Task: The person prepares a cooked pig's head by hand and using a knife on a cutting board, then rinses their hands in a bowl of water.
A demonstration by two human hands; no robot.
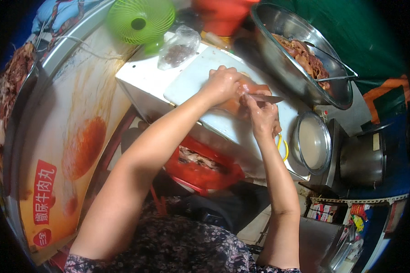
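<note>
A large brown piece of meat with glossy skin [231, 106] lies on a pale cutting board [205, 76]. My left hand [223, 84] presses on its upper left part, with the fingers bent over it. In my right hand [262, 114] is a knife [268, 98], its blade pointing right, just above the meat. Part of the meat is hidden beneath both hands. Yellow handles, perhaps of scissors [285, 150], show at the board's near right edge, beside my right wrist.
Beyond the board's right side stands a big steel basin [283, 65] of meat with tongs. A steel bowl of cloudy liquid [312, 143] and a dark pot [360, 160] are at right. A green fan [150, 20] and plastic bag [179, 51] stand behind. Below sits a red bag-lined container [194, 177].
</note>
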